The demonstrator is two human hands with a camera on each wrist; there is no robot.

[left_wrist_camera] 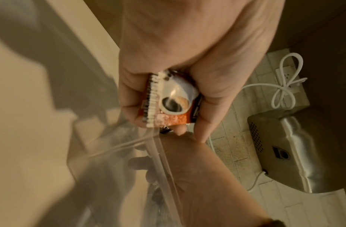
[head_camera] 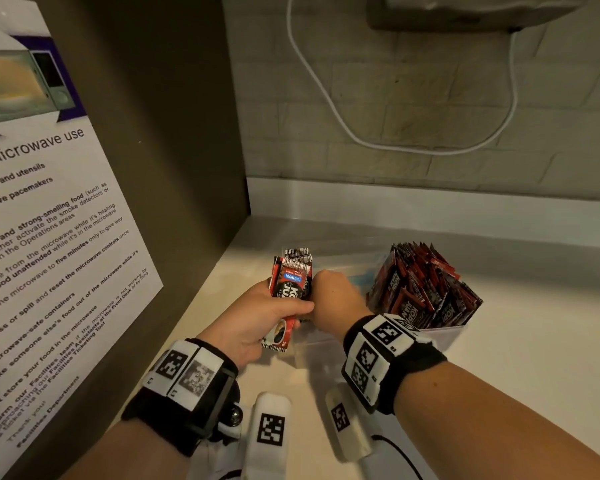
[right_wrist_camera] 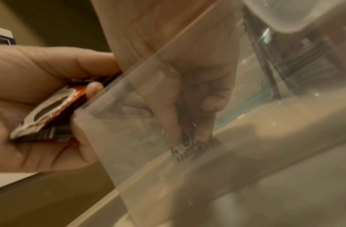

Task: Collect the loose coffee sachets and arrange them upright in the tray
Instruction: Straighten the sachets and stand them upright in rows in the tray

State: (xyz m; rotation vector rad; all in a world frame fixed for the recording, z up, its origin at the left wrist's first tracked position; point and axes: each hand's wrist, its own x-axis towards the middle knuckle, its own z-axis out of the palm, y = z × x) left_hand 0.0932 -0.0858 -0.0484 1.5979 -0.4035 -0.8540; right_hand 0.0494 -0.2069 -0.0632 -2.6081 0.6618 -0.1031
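Left hand (head_camera: 257,320) clenched on sachet bundle (head_camera: 290,285) beside tray (head_camera: 444,336). Right hand (head_camera: 333,299) inside tray, pinching single sachet (right_wrist_camera: 187,138) upright on floor. Risk: released unsupported, sachet likely topples; bundle may fan, slip onto table (head_camera: 534,341).

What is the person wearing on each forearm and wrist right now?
Both forearms are bare, with no sleeves. Each wrist carries a black wristband, left and right, faced with white panels printed with black square fiducial markers. White marker-tagged blocks hang below each band. A thin black cable trails from the right unit. No gloves on the left hand or right hand.
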